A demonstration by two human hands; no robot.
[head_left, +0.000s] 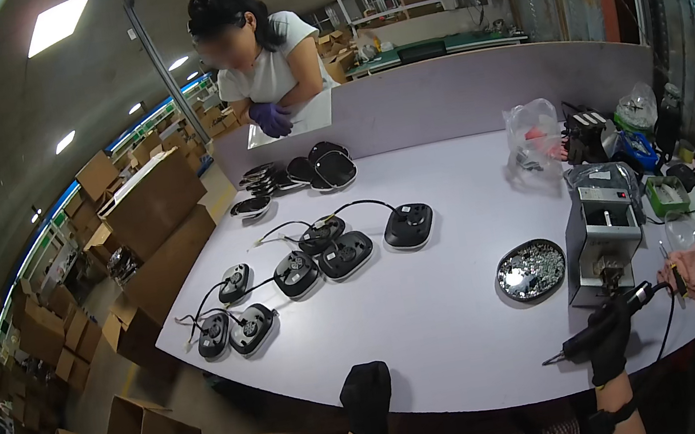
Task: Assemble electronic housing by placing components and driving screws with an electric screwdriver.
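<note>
My right hand, in a black glove, is wrapped round a black electric screwdriver at the table's right front, its thin bit toward the left. At the front edge, left of middle, my gloved left hand is closed in a fist with nothing showing in it. Beyond the screwdriver stands a grey box-shaped screw feeder. Left of that lies a black oval dish full of small silvery screws. Several rounded black housings with cables lie at the left middle, apart from both hands.
Black rounded plates are piled at the back left. A clear plastic bag, a green tray and a pink cloth crowd the right side. Across the partition leans a person with purple gloves. Cardboard boxes stand left.
</note>
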